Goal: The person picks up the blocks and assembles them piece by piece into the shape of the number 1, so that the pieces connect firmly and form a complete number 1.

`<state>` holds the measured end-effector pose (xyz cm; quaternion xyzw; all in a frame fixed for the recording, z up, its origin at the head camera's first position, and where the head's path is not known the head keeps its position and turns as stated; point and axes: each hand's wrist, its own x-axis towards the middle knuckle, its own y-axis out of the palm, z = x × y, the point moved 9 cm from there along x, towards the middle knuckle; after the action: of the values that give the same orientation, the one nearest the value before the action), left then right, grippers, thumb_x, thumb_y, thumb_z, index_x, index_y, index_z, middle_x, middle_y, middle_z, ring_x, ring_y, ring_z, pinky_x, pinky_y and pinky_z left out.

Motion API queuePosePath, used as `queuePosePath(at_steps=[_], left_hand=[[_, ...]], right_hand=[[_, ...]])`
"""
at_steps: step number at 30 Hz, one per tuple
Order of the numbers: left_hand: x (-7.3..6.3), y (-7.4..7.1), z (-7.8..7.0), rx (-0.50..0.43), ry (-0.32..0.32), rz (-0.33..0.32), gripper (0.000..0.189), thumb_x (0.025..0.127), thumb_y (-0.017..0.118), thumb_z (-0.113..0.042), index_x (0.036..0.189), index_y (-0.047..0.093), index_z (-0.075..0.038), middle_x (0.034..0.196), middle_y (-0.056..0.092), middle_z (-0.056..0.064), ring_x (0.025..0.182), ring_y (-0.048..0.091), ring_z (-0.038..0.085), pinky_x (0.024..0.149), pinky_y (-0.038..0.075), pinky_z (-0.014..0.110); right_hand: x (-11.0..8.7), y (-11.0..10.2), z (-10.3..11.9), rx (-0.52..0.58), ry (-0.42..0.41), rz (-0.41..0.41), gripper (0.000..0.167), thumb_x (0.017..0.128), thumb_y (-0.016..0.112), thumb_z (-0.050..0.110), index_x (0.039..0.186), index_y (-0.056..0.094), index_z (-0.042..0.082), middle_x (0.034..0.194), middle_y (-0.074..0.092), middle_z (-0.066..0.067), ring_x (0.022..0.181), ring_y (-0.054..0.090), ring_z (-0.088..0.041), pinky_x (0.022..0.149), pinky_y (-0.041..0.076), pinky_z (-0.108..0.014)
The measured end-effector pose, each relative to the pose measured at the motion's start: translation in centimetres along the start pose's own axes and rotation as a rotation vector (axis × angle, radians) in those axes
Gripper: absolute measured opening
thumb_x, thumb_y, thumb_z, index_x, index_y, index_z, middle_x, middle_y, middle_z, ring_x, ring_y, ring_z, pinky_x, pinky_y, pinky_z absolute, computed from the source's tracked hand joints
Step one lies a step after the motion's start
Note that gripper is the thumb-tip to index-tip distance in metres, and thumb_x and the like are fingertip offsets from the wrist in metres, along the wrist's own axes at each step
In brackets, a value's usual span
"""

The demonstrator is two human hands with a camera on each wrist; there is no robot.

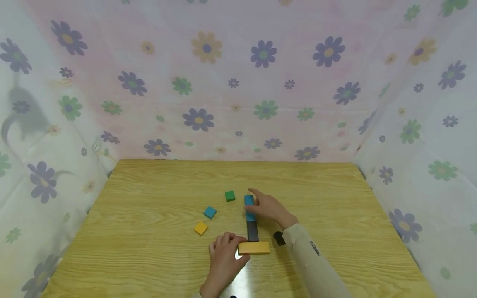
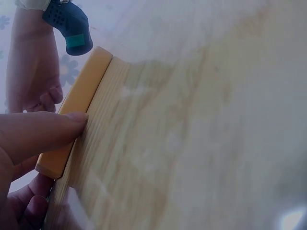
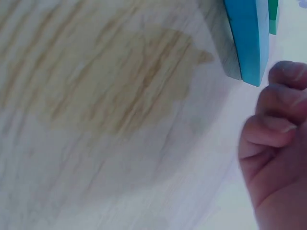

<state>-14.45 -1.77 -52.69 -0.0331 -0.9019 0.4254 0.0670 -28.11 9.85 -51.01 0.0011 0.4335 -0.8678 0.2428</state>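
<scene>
My left hand (image 1: 225, 258) holds the left end of a long yellow block (image 1: 254, 248), index finger along its far side and thumb on its near side. The left wrist view shows the thumb (image 2: 72, 125) against that yellow block (image 2: 88, 79). From the yellow block's far side a black block (image 1: 252, 231) runs away from me, with a blue block (image 1: 250, 215) in line beyond it. Over the blue block is my right hand (image 1: 270, 207), index finger stretched past its far end and thumb across it. In the right wrist view, the other fingers (image 3: 268, 132) curl loosely, apart from the blue block (image 3: 249, 38).
Left of the row lie a small green block (image 1: 230, 196), a small blue block (image 1: 210, 212) and a small yellow block (image 1: 201, 228) on the wooden table (image 1: 141, 248). A flowered cloth (image 1: 238, 103) hangs behind and at both sides.
</scene>
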Motion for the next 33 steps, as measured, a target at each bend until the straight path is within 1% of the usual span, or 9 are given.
queuePosePath(at_steps=[1, 3, 6, 9, 13, 17, 22, 26, 33], left_hand=[[0.0, 0.0, 0.0, 0.002, -0.003, -0.001, 0.032, 0.069, 0.072, -0.037, 0.099, 0.061, -0.032, 0.095, 0.042, -0.011, 0.084, 0.034, 0.013, 0.068, 0.02, 0.039], [0.0, 0.1, 0.0, 0.006, -0.003, 0.0, 0.032, 0.069, 0.072, -0.037, 0.099, 0.061, -0.032, 0.095, 0.042, -0.011, 0.084, 0.035, 0.013, 0.068, 0.02, 0.039], [0.0, 0.1, 0.0, 0.008, -0.008, 0.003, 0.032, 0.069, 0.072, -0.037, 0.099, 0.061, -0.032, 0.096, 0.043, -0.011, 0.085, 0.035, 0.013, 0.069, 0.021, 0.04], [0.0, 0.1, 0.1, 0.016, -0.015, 0.002, 0.032, 0.069, 0.072, -0.037, 0.099, 0.062, -0.032, 0.096, 0.043, -0.011, 0.085, 0.035, 0.013, 0.07, 0.021, 0.041], [0.0, 0.1, 0.1, 0.022, -0.012, -0.001, 0.032, 0.068, 0.072, -0.037, 0.099, 0.061, -0.032, 0.095, 0.043, -0.01, 0.084, 0.035, 0.014, 0.069, 0.021, 0.041], [0.0, 0.2, 0.2, 0.029, -0.011, -0.007, 0.033, 0.068, 0.072, -0.038, 0.098, 0.061, -0.034, 0.094, 0.042, -0.011, 0.084, 0.035, 0.013, 0.068, 0.02, 0.039], [-0.1, 0.2, 0.2, 0.017, -0.006, -0.005, 0.033, 0.068, 0.072, -0.039, 0.099, 0.061, -0.034, 0.095, 0.042, -0.012, 0.085, 0.035, 0.013, 0.068, 0.02, 0.039], [0.0, 0.1, 0.1, 0.015, -0.009, 0.0, 0.033, 0.069, 0.072, -0.039, 0.099, 0.06, -0.034, 0.096, 0.042, -0.011, 0.087, 0.035, 0.014, 0.069, 0.021, 0.04], [0.1, 0.0, 0.0, 0.012, -0.01, 0.01, 0.032, 0.07, 0.072, -0.038, 0.1, 0.06, -0.034, 0.097, 0.042, -0.011, 0.088, 0.035, 0.014, 0.07, 0.021, 0.041]], right_hand=[[0.1, -0.2, 0.2, -0.003, -0.015, -0.012, 0.064, 0.084, 0.057, 0.043, 0.137, 0.034, 0.016, 0.07, 0.053, 0.0, 0.056, 0.046, -0.016, 0.053, 0.038, -0.032], [0.2, -0.5, 0.6, -0.012, -0.042, -0.049, 0.054, 0.085, 0.057, 0.039, 0.131, 0.043, 0.015, 0.068, 0.051, 0.003, 0.054, 0.045, -0.014, 0.051, 0.037, -0.03], [0.5, -1.0, 1.1, -0.044, -0.08, -0.111, 0.041, 0.086, 0.056, 0.035, 0.122, 0.053, 0.014, 0.072, 0.052, 0.007, 0.059, 0.046, -0.012, 0.055, 0.039, -0.029], [0.8, -1.3, 1.6, -0.06, -0.113, -0.167, 0.034, 0.087, 0.056, 0.033, 0.115, 0.057, 0.013, 0.08, 0.054, 0.008, 0.067, 0.049, -0.01, 0.06, 0.041, -0.029], [1.1, -1.5, 2.1, -0.094, -0.131, -0.206, 0.033, 0.087, 0.056, 0.033, 0.113, 0.059, 0.013, 0.093, 0.054, 0.005, 0.081, 0.052, -0.011, 0.069, 0.043, -0.032], [1.5, -1.4, 2.5, -0.132, -0.138, -0.22, 0.034, 0.087, 0.056, 0.034, 0.114, 0.059, 0.014, 0.104, 0.054, 0.001, 0.094, 0.053, -0.015, 0.076, 0.044, -0.035], [2.0, -1.3, 2.9, -0.132, -0.154, -0.227, 0.036, 0.087, 0.057, 0.032, 0.117, 0.058, 0.012, 0.116, 0.052, -0.003, 0.105, 0.05, -0.022, 0.084, 0.041, -0.04], [2.5, -1.1, 3.1, -0.153, -0.158, -0.214, 0.038, 0.087, 0.057, 0.031, 0.12, 0.055, 0.012, 0.12, 0.051, -0.004, 0.11, 0.047, -0.024, 0.088, 0.038, -0.042], [3.4, -0.6, 3.6, -0.225, -0.134, -0.187, 0.041, 0.086, 0.057, 0.031, 0.123, 0.053, 0.013, 0.122, 0.05, -0.006, 0.113, 0.045, -0.025, 0.09, 0.037, -0.042]])
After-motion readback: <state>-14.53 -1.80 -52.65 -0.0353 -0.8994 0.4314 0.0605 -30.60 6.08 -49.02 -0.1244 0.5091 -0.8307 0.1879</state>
